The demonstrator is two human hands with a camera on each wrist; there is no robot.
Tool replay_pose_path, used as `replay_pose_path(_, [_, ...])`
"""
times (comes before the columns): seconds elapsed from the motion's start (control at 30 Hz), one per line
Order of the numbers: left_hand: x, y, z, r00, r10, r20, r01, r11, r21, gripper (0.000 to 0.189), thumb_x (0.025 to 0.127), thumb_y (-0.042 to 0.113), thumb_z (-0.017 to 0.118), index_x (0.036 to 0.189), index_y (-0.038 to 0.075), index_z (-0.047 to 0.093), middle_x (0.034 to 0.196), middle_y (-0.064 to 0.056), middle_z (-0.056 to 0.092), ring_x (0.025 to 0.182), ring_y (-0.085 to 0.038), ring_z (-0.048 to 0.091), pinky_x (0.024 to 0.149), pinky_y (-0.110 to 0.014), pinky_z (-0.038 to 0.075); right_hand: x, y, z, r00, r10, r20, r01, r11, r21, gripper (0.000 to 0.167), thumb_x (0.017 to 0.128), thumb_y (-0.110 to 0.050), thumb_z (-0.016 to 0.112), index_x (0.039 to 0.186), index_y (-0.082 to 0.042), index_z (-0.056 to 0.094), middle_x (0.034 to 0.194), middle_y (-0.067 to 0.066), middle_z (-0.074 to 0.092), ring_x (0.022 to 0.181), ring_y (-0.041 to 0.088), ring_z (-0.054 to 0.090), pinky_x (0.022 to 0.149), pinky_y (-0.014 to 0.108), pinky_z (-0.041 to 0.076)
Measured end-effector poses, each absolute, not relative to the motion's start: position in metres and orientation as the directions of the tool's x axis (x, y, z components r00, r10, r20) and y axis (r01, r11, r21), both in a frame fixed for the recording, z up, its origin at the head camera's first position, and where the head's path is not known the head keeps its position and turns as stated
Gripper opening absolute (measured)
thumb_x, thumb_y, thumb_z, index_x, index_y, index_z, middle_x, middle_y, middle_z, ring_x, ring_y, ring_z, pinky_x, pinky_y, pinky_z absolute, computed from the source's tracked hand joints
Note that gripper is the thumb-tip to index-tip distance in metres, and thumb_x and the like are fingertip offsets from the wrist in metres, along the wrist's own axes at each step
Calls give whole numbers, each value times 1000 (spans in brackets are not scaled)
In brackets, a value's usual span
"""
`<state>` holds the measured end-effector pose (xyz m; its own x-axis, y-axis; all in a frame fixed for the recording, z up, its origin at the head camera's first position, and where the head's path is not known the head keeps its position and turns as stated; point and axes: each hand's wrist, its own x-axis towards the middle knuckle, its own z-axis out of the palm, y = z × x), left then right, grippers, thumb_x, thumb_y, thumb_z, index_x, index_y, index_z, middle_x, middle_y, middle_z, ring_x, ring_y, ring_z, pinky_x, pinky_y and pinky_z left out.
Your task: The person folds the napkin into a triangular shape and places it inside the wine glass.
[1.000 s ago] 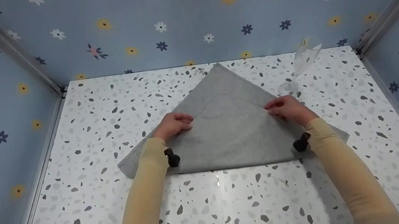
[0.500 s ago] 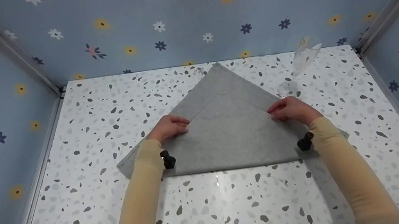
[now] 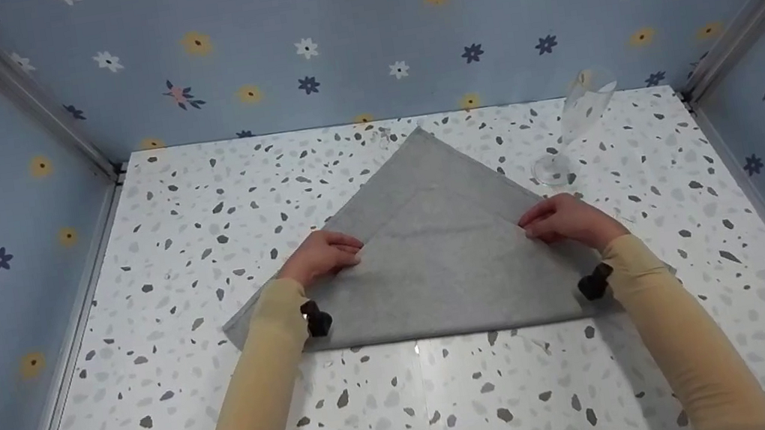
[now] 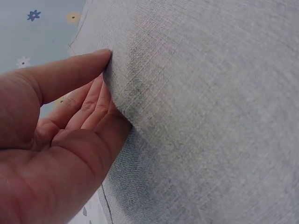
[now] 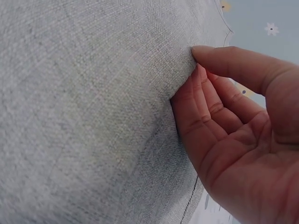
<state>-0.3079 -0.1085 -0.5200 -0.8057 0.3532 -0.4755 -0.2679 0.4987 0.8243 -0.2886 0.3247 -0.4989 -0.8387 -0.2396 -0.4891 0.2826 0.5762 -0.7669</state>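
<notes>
A grey cloth napkin [image 3: 441, 274] lies folded into a broad triangle, its peak pointing away from me and its straight fold towards me. A smaller top layer sits inside the larger one, with a margin of the lower layer showing along both slanted sides. My left hand [image 3: 323, 256] pinches the left slanted edge of that top layer; in the left wrist view the edge [image 4: 122, 109] lies slightly lifted at the fingertips. On the opposite slanted edge, my right hand [image 3: 569, 221] pinches the cloth [image 5: 117, 93] likewise. Both sleeves overlap the napkin's outer corners.
A clear stemmed glass [image 3: 587, 110] stands behind the right hand, its round base near the napkin's right edge. The white speckled table [image 3: 456, 401] meets flowered blue panels [image 3: 355, 29] at the back and sides.
Both hands have come a little nearer to me and slightly farther apart. The napkin has shifted towards me too, and a faint crease now runs across its top layer.
</notes>
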Motion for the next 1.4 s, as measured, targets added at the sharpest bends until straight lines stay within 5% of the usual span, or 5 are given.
replay_pose_path(0.5, [-291,-108,-529,-808,351,-473,-260,507,822,36,86,10,70,120,0,65,113,-11,66,82,-8,60,72,-22,48,-269,327,-508,-834,-243,-494,290,570,-769,35,89,-11,68,119,6,62,105,11,64,84,12,59,74,26,51])
replay_pose_path(0.77, [-290,-110,-525,-810,351,-470,-275,479,833,28,86,13,69,112,3,69,98,-3,68,77,-8,57,70,-23,47,-272,312,-496,-836,-193,-514,330,571,-751,35,88,-10,69,118,7,62,101,11,64,82,17,58,77,34,50])
replay_pose_path(1.03, [-293,-109,-523,-811,323,-489,-286,510,811,30,87,11,69,115,2,68,103,-5,67,77,-9,57,70,-23,48,-279,310,-504,-871,-175,-458,275,600,-751,35,86,-16,72,116,1,66,98,6,66,79,9,59,70,25,49])
replay_pose_path(1.4, [-298,-104,-513,-803,312,-508,-259,586,768,27,87,11,69,113,6,70,99,-4,67,78,-12,59,71,-26,49,-284,303,-502,-888,-182,-423,262,556,-789,33,85,-3,69,117,5,62,104,17,65,69,8,56,58,22,46])
